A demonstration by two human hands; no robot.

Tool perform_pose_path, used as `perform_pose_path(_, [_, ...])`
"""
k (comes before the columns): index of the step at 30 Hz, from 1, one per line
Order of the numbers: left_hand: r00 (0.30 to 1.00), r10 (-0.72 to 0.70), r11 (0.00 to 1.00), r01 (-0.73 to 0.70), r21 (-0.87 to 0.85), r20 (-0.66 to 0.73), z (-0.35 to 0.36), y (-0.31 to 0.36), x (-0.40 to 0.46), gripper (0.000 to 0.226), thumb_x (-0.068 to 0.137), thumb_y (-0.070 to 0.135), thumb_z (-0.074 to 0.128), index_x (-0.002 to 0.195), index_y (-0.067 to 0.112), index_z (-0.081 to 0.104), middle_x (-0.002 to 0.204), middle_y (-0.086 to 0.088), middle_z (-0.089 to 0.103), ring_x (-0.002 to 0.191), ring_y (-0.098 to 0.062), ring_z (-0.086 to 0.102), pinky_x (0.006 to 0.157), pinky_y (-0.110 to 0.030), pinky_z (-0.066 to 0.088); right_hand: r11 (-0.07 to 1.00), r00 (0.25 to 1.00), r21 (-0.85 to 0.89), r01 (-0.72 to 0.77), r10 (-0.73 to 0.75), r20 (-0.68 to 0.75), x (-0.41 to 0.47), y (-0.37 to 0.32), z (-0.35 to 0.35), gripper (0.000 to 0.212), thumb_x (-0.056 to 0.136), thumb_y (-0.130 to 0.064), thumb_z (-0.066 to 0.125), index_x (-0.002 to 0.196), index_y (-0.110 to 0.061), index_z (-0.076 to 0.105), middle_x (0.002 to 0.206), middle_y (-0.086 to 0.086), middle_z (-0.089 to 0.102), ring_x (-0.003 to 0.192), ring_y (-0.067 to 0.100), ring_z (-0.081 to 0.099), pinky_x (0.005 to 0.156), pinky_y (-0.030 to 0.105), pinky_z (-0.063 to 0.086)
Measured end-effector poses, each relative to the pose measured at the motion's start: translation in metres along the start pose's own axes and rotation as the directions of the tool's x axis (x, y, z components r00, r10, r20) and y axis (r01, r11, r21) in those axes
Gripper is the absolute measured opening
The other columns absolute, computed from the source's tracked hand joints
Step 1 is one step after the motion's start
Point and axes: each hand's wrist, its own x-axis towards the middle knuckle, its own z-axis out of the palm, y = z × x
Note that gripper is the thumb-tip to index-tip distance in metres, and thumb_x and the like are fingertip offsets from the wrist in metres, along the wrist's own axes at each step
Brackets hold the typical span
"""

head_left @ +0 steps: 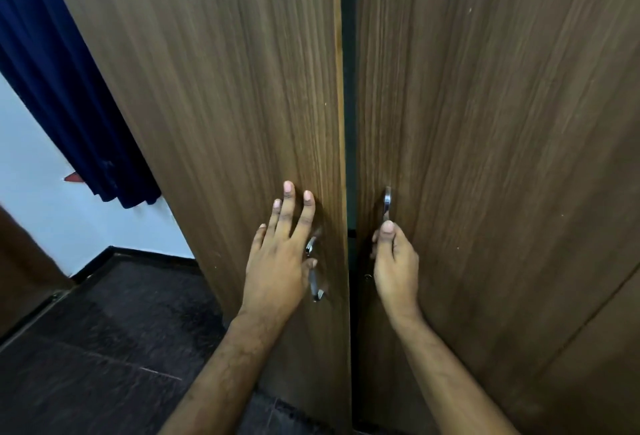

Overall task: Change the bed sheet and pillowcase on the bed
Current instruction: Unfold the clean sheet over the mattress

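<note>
Gripping R handle (387,204) w/ R hand (394,261) | L hand (280,254) flat, released, on L door (225,105)

Wooden wardrobe doors (207,88) (dark floor (104,348)).

the left hand (282,254) covers most of the left door handle (316,287).

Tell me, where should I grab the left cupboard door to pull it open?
Grab the metal handle on the left door, near the gap. It runs up and down, so reach from the front and curl fingers round it. The left hand lies flat over it.
</note>
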Motion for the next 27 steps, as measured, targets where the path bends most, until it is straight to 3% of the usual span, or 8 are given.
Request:
perform_pose_path(2, [1.0,-0.025,0.999,0.025,-0.028,0.015,0.006,-0.001,-0.003,0.117,0.088,0.034,0.075,0.16,0.031,-0.017,0.163,0.006,-0.034,0.155,-0.022,0.016,0.119,-0.048,0.035,1.0,1.0,-0.002,0.007,-0.007,-0.014,-0.005,-0.002,0.001,0.05,0.106,-0.056,0.027,0.076,-0.027,0.053,0.062,0.003,0.053,0.055,0.017,0.05,0.053,0.038,0.044])
perform_pose_path(6, [0.992,-0.062,0.978,0.082,-0.191,0.106,0.024,0.011,-0.01,0.11,0.093,0.042,0.068,0.159,0.031,-0.018,0.159,0.01,-0.041,0.133,-0.023,0.051,0.109,-0.044,0.046,0.996,0.994,-0.001,0.084,-0.084,-0.063,-0.018,0.001,-0.001,0.047,0.106,-0.051,0.028,0.075,-0.024,0.051,0.064,0.003,0.052,0.055,0.014,0.049,0.054,0.032,0.041])
perform_pose_path(9, [0.986,-0.053,0.966,0.091,-0.243,0.156,0.037,0.019,-0.016,0.106,0.096,0.036,0.066,0.159,0.026,-0.018,0.157,0.01,-0.044,0.131,-0.023,0.052,0.107,-0.042,0.047,0.996,0.996,-0.018,0.086,-0.087,-0.017,-0.021,0.004,-0.006,0.044,0.108,-0.048,0.029,0.078,-0.025,0.051,0.063,0.0,0.051,0.055,0.017,0.051,0.053,0.037,0.043])
perform_pose_path(12, [0.988,-0.071,0.982,0.093,-0.164,0.135,0.042,0.021,-0.014,0.104,0.095,0.032,0.066,0.161,0.022,-0.014,0.159,0.005,-0.041,0.141,-0.023,0.042,0.113,-0.041,0.042,0.995,0.996,-0.076,0.069,-0.064,0.062,-0.017,0.0,-0.011,0.037,0.109,-0.042,0.032,0.081,-0.029,0.052,0.064,0.002,0.054,0.056,0.019,0.054,0.054,0.04,0.046])
perform_pose_path(18, [0.985,-0.064,0.993,0.079,-0.088,0.16,0.047,0.016,0.009,0.101,0.096,0.046,0.06,0.161,0.024,-0.013,0.163,0.001,-0.035,0.154,-0.019,0.017,0.124,-0.048,0.023,0.97,0.983,-0.234,0.071,-0.029,0.181,0.01,-0.006,-0.017,0.029,0.109,-0.034,0.037,0.087,-0.032,0.056,0.073,-0.007,0.066,0.067,0.006,0.064,0.06,0.029,0.052])
perform_pose_path(22, [0.982,-0.076,0.993,0.09,-0.074,0.174,0.052,0.014,0.02,0.1,0.094,0.054,0.058,0.162,0.026,-0.01,0.164,0.001,-0.032,0.152,-0.022,0.024,0.124,-0.05,0.022,0.903,0.983,-0.422,0.088,-0.01,0.184,0.019,-0.007,-0.018,0.032,0.106,-0.047,0.032,0.092,-0.034,0.057,0.077,-0.015,0.068,0.066,0.001,0.062,0.054,0.028,0.048])
perform_pose_path(25, [0.984,-0.082,0.994,0.093,-0.065,0.159,0.053,0.012,0.02,0.098,0.094,0.059,0.055,0.162,0.027,-0.008,0.164,0.001,-0.032,0.148,-0.024,0.034,0.124,-0.048,0.023,0.854,0.984,-0.504,0.126,-0.044,0.172,0.018,-0.007,-0.021,0.031,0.104,-0.048,0.032,0.098,-0.036,0.06,0.079,-0.018,0.067,0.071,-0.004,0.062,0.058,0.025,0.047])
perform_pose_path(27, [0.983,-0.074,0.992,0.089,-0.085,0.167,0.053,0.008,0.019,0.098,0.094,0.06,0.054,0.162,0.028,-0.008,0.165,0.002,-0.03,0.15,-0.024,0.029,0.125,-0.049,0.02,0.821,0.981,-0.542,0.177,-0.101,0.168,0.015,-0.004,-0.022,0.027,0.104,-0.045,0.038,0.105,-0.032,0.062,0.087,-0.016,0.066,0.08,0.0,0.063,0.063,0.028,0.051])
